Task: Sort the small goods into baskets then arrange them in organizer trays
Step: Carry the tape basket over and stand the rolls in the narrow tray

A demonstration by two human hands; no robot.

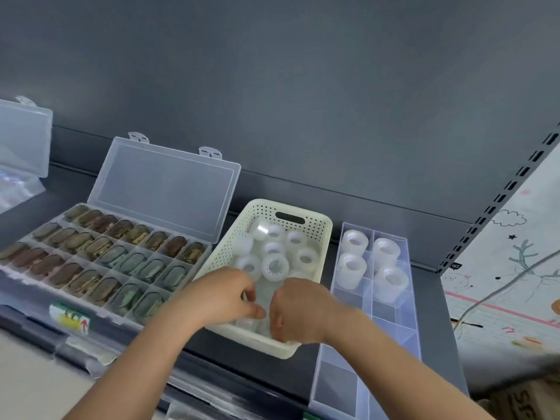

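Observation:
A cream perforated basket [306, 219] stands on the dark shelf and holds several clear tape rolls [275, 265]. Both my hands reach into its near end. My left hand [224, 295] has its fingers curled, pinching something clear and small. My right hand [295, 313] is curled too, fingers down among the rolls near the basket's front wall; what it holds is hidden. To the right lies a long clear organizer tray [391, 322] with several tape rolls [353, 241] in its far compartments; its near compartments hold nothing.
Left of the basket sits an open clear compartment box [103, 259] filled with brown and green clips, its lid [163, 189] leaning back. Another clear box [21, 137] is at the far left. A slotted shelf upright [497, 201] and a patterned mat [512, 283] lie right.

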